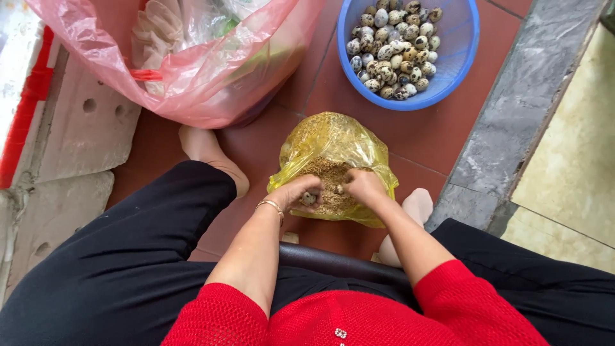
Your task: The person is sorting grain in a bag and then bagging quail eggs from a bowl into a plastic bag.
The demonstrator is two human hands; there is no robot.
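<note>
Speckled quail egg [309, 198]: lying cupped in left hand [296, 192], fingers closing on it.
Right hand [363, 184]: digging in husk-filled yellow plastic bag [333, 168], grip state hidden.
Care: gentle pressure is sparing thin shells.

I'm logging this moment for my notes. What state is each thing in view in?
yellow bag: open on the floor, filled with brown husk.
left hand: inside the yellow bag, closed on a speckled egg.
right hand: inside the yellow bag, fingers curled; what it holds is hidden.
blue basin: upright, partly filled with speckled eggs.
pink bag: open, bulging with contents.
</note>
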